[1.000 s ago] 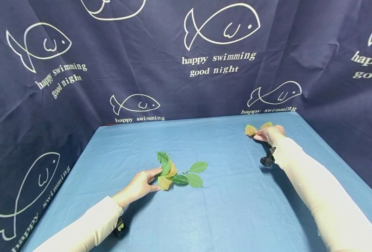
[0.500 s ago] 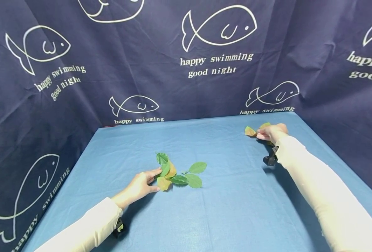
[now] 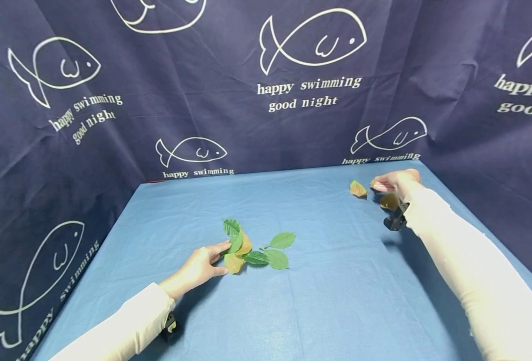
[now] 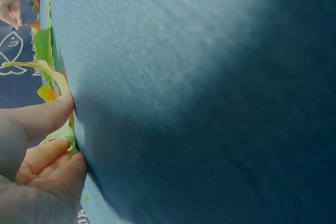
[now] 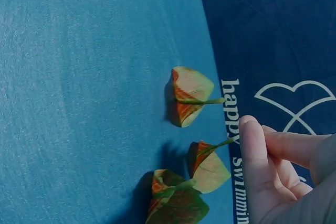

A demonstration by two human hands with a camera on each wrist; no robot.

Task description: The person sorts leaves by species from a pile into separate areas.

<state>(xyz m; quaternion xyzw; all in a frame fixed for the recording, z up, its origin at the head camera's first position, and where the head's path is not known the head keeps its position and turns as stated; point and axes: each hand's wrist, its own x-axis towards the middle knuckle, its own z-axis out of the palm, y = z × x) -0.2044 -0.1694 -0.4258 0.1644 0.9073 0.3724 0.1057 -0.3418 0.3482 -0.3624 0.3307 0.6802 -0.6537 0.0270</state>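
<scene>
My left hand [image 3: 199,263] rests at the left of a cluster of leaves on the blue cloth. Its thumb touches a yellowish leaf [image 3: 233,263] and its fingers touch a green leaf [image 3: 236,242], as the left wrist view also shows. At the far right, my right hand [image 3: 399,181] hovers beside several curled, orange-green leaves. The right wrist view shows its thumb and forefinger close together with no leaf between them. Nearby lie an upper leaf [image 5: 193,90], a middle leaf [image 5: 211,170] with its stem toward the fingertips, and a darker leaf [image 5: 178,205].
More green leaves [image 3: 282,240] lie right of the left hand's cluster. A dark blue curtain [image 3: 248,120] with white fish prints stands behind and beside the cloth-covered table [image 3: 320,301]. Each wrist carries a black camera [image 3: 395,218].
My right hand has let go of a leaf and drawn back to the right, uncovering the darker leaf under the wrist. The left hand stays in place at the cluster.
</scene>
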